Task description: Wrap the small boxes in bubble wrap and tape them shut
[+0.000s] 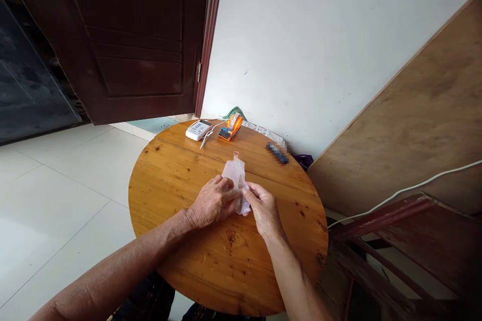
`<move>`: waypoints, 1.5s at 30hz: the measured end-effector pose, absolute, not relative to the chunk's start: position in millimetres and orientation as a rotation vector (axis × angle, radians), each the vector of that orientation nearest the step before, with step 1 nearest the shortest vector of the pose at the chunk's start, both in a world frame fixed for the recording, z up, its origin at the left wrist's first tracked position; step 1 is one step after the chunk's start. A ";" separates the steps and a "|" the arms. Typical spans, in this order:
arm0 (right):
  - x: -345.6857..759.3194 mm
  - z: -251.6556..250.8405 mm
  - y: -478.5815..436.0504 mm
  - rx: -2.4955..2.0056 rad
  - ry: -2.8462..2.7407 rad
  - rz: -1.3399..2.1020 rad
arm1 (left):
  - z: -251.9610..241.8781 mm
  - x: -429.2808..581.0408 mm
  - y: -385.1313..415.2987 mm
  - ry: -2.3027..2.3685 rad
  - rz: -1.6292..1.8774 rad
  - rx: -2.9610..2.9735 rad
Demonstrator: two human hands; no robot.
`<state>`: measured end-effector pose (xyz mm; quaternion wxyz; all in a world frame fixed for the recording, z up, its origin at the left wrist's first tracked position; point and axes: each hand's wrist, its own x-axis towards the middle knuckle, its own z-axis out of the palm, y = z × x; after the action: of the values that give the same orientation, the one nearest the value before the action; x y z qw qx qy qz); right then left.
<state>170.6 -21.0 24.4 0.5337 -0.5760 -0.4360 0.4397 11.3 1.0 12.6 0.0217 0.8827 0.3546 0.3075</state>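
Note:
A crumpled, whitish translucent plastic wrap (234, 171), which looks like bubble wrap, lies on the round wooden table in front of me. A short strip of clear tape (236, 155) sticks out from its far end. My left hand (214, 199) presses on the wrap's left side, with its fingers bent over it. From the right, my right hand (262, 209) pinches the near right edge between thumb and fingers. Both hands meet close together over the lower part of the wrap. Whether anything is inside the wrap I cannot tell.
At the table's (169, 180) far side are a white boxy device (198, 130) with a cable and an orange tape dispenser (231, 128). A dark, blurred-out object (277, 153) lies to their right. A brown door (143, 35) and white wall (293, 45) stand behind.

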 end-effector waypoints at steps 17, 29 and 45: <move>167.0 45.0 -38.5 -1.501 -1.593 0.903 | 5.6 9.9 3.0 1.032 1.102 1.890; 151.8 47.3 -36.3 -1.783 -2.073 0.264 | 13.0 10.8 4.6 1.145 1.047 1.759; 197.2 31.2 -22.2 -1.397 -1.792 0.484 | 6.6 17.6 0.6 1.357 0.979 1.893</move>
<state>197.2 -22.2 31.2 0.3979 -0.5517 -0.7076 0.1912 17.6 0.6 6.6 0.3029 0.7141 0.5118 0.3693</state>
